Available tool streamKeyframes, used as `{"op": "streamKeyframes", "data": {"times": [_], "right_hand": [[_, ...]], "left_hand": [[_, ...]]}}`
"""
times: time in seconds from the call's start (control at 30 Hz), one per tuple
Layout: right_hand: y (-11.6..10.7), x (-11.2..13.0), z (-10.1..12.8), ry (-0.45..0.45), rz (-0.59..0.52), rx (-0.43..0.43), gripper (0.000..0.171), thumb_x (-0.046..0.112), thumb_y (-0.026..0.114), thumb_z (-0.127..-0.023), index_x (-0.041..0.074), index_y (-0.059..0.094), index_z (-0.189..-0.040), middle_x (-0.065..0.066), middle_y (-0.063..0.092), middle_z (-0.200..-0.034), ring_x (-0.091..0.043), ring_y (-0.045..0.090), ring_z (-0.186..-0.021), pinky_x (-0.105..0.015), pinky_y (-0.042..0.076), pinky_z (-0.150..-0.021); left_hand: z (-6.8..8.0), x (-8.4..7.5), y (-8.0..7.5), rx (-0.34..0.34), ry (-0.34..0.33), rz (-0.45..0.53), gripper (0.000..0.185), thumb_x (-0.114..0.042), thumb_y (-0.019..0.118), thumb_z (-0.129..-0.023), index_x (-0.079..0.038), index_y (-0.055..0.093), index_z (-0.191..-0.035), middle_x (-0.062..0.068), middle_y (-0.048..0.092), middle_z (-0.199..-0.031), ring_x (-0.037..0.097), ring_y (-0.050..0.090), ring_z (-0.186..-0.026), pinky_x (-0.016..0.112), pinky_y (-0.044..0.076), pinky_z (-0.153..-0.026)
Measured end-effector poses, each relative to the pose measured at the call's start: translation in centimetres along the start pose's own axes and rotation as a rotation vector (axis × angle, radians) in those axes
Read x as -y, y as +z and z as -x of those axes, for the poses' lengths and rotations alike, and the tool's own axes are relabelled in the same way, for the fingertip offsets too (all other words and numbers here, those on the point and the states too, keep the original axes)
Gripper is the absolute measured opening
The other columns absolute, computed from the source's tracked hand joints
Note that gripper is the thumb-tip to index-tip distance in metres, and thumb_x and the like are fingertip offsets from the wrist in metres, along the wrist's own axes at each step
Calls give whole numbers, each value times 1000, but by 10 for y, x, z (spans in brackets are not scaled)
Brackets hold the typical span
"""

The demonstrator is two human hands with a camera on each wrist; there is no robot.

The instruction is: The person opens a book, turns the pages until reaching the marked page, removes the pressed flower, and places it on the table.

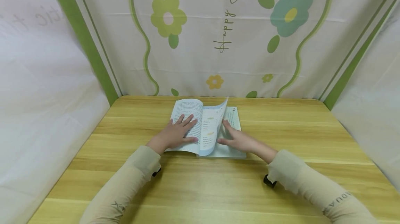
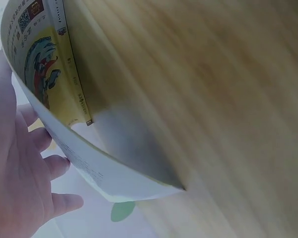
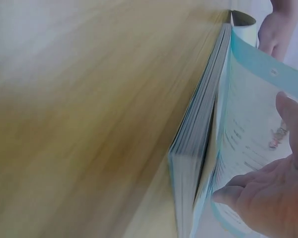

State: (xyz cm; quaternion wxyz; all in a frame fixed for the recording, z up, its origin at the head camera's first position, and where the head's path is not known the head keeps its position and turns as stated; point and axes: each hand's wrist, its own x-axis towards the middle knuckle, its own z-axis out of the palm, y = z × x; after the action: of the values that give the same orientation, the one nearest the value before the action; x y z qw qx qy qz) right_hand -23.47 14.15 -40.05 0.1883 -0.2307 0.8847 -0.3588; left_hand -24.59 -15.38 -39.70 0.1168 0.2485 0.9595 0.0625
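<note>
A paperback book (image 1: 186, 108) lies spread on the wooden table. My left hand (image 1: 176, 133) rests on its printed left page with fingers spread. From the left wrist view, the left part of the book bows upward, with a yellow illustrated cover (image 2: 64, 84) on its underside. A blue-edged page (image 1: 208, 123) stands lifted and curved in the middle. Against its right side is my right hand (image 1: 239, 142), thumb and fingers apart, fingertips at the paper. The right wrist view shows the lifted page (image 3: 253, 104) beside this hand and the thick page block (image 3: 198, 119) lying on the table.
The wooden table (image 1: 281, 123) reaches back to a white curtain (image 1: 193, 57) with flower prints and lettering. White fabric walls (image 1: 47, 95) with green strips flank both sides. Dark bands (image 1: 269, 181) show at the sleeve cuffs.
</note>
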Motion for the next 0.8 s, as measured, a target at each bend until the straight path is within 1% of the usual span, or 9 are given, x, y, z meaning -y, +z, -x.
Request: {"op": "streamKeyframes", "data": {"times": [0.17,0.3,0.37,0.5,0.57,0.67,0.7,0.73,0.8], "right_hand": [[7,9,-4,-71,24,57,89,41,59,-105,10,1,-166,-25,-2,-167,-46,15,-151,-59,19,-119],[10,16,-11,-121,37,94,84,40,56,-106,13,3,-166,-26,-6,-167,-46,15,-151,-61,22,-118],[11,21,-13,-126,25,105,84,41,55,-107,14,3,-166,-25,-7,-167,-44,12,-152,-61,22,-118],[14,26,-15,-109,29,122,85,43,56,-106,18,3,-166,-22,-8,-168,-39,9,-154,-57,21,-120],[17,27,-16,-103,42,126,85,43,57,-105,18,4,-167,-21,-6,-168,-38,10,-154,-55,21,-120],[22,29,-16,-102,64,133,84,43,59,-104,19,7,-167,-20,-4,-169,-38,12,-154,-53,20,-121],[23,29,-16,-98,67,136,84,44,59,-104,19,8,-167,-19,-3,-169,-37,13,-153,-52,20,-121],[24,29,-15,-99,68,138,84,44,59,-104,19,9,-167,-20,-1,-169,-37,14,-153,-53,21,-121],[26,30,-16,-96,70,144,84,44,59,-104,20,8,-167,-18,0,-169,-37,16,-153,-52,22,-121]], "left_hand": [[0,1,-1,-30,1,105,79,-62,39,-105,-19,13,-167,4,9,-171,37,3,-155,70,10,-117],[0,3,-4,-83,17,283,70,-46,39,-110,-20,7,-167,10,19,-169,41,10,-154,70,14,-116],[-1,3,-7,-116,33,389,66,-42,34,-112,-21,5,-167,12,22,-168,41,15,-153,66,18,-118],[0,5,-12,-173,43,552,63,-46,19,-113,-19,1,-167,15,23,-167,41,26,-150,59,23,-119],[1,6,-14,-196,26,602,64,-49,14,-112,-18,-1,-167,13,20,-168,40,25,-150,57,21,-120],[2,7,-16,-219,6,677,65,-48,18,-113,-19,-5,-166,11,11,-170,41,28,-149,58,24,-119],[2,7,-16,-224,3,695,67,-47,22,-113,-19,-8,-166,10,7,-171,40,27,-150,56,24,-119],[1,7,-16,-225,2,716,70,-46,28,-113,-20,-11,-165,10,5,-171,40,34,-147,56,29,-117],[-1,7,-14,-236,10,717,80,-41,40,-112,-18,-17,-163,12,3,-171,38,32,-148,55,30,-117]]}}
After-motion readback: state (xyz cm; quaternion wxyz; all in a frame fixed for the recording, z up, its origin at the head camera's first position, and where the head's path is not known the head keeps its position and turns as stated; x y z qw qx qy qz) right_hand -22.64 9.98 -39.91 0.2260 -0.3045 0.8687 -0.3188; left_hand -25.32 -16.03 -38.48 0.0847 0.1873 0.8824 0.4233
